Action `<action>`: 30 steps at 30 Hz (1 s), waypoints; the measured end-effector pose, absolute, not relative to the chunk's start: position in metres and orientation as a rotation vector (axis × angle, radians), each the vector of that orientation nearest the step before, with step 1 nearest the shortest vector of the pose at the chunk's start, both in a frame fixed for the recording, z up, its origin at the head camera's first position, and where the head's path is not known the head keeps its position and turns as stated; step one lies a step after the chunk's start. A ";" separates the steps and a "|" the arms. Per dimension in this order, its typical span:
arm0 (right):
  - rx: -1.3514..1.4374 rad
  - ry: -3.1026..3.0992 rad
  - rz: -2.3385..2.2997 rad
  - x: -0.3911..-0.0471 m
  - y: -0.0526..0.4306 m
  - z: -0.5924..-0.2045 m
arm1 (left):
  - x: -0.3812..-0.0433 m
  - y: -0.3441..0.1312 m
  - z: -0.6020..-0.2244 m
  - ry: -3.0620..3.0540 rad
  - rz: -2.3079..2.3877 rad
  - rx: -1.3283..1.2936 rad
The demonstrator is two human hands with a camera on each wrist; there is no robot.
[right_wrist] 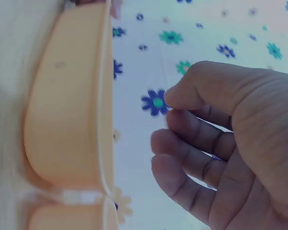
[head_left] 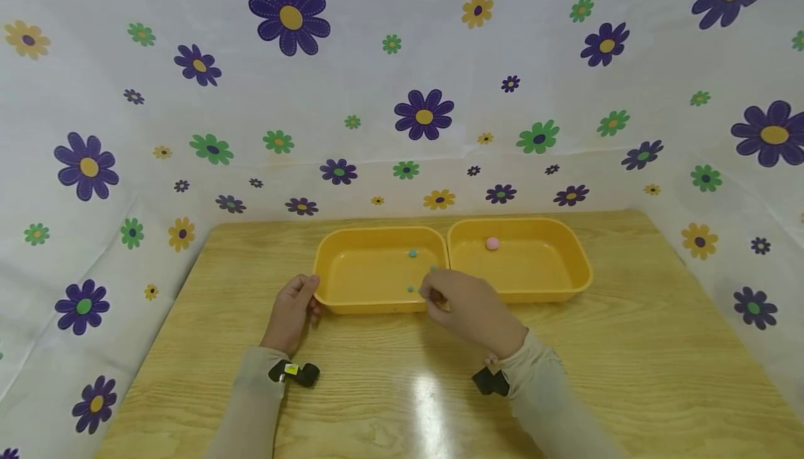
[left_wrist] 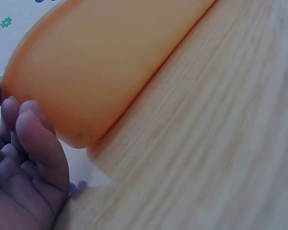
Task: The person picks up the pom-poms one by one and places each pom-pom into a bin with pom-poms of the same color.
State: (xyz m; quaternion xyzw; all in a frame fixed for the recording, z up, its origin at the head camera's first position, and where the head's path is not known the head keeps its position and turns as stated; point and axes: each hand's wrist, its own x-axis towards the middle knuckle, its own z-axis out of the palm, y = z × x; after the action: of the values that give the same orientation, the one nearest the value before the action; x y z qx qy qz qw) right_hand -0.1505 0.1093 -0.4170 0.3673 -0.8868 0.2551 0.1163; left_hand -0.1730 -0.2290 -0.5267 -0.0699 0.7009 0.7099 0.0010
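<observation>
At the near left corner of the left yellow tray (head_left: 377, 307), my left hand (head_left: 291, 312) grips the rim. In the left wrist view its thumb is at the rim and the bent fingers (left_wrist: 43, 143) lie against the outside wall. My right hand (head_left: 471, 305) is over the right end of that tray, fingers bent and thumb close to the index finger. Whether a small thing is between those fingertips is hidden. Small blue-green balls (head_left: 412, 254) lie in the left tray near the right hand. A pink ball (head_left: 493, 243) sits in the right yellow tray (head_left: 581, 279).
Both trays stand side by side at the back of the wooden table (head_left: 364, 389). Behind and at both sides hangs a white cloth (head_left: 352, 82) printed with flowers. Black wrist cameras (head_left: 492, 381) are strapped on both sleeves.
</observation>
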 end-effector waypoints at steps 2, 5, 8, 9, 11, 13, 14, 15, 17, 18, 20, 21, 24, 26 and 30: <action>1.018 -2.589 0.761 -0.154 0.117 -0.415 | -0.173 -0.229 -0.527 2.200 2.230 -0.220; 0.936 -2.604 0.778 -0.159 0.126 -0.413 | -0.173 -0.229 -0.526 2.208 2.224 -0.225; 0.873 -2.638 0.766 -0.162 0.132 -0.413 | -0.172 -0.230 -0.526 2.221 2.216 -0.229; 0.863 -2.647 0.762 -0.163 0.133 -0.413 | -0.172 -0.230 -0.526 2.222 2.215 -0.231; 0.849 -2.662 0.761 -0.164 0.135 -0.413 | -0.172 -0.230 -0.526 2.226 2.213 -0.233; 0.852 -2.667 0.766 -0.165 0.136 -0.413 | -0.172 -0.229 -0.525 2.230 2.210 -0.238; 0.854 -2.669 0.771 -0.165 0.136 -0.413 | -0.172 -0.229 -0.525 2.232 2.208 -0.241; 0.859 -2.670 0.774 -0.165 0.136 -0.413 | -0.172 -0.229 -0.525 2.235 2.207 -0.240; 0.864 -2.669 0.773 -0.165 0.136 -0.413 | -0.172 -0.228 -0.525 2.233 2.209 -0.244; 0.864 -2.669 0.773 -0.165 0.136 -0.413 | -0.172 -0.228 -0.525 2.229 2.210 -0.243; 0.863 -2.665 0.768 -0.165 0.136 -0.413 | -0.173 -0.228 -0.524 2.217 2.217 -0.243; 0.861 -2.664 0.766 -0.164 0.136 -0.413 | -0.173 -0.228 -0.524 2.214 2.217 -0.241; 0.854 -2.663 0.770 -0.163 0.136 -0.412 | -0.173 -0.228 -0.524 2.210 2.216 -0.242; 0.854 -2.664 0.775 -0.162 0.135 -0.412 | -0.173 -0.228 -0.524 2.210 2.216 -0.242; 0.858 -2.661 0.768 -0.162 0.135 -0.413 | -0.173 -0.228 -0.524 2.201 2.227 -0.247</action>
State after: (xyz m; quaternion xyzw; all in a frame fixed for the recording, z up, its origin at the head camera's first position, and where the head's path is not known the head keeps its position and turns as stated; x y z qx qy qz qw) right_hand -0.1624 0.1351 -0.4130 0.2937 -0.9110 0.2631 0.1209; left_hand -0.1727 -0.2279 -0.5243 -0.0787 0.7008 0.7090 0.0006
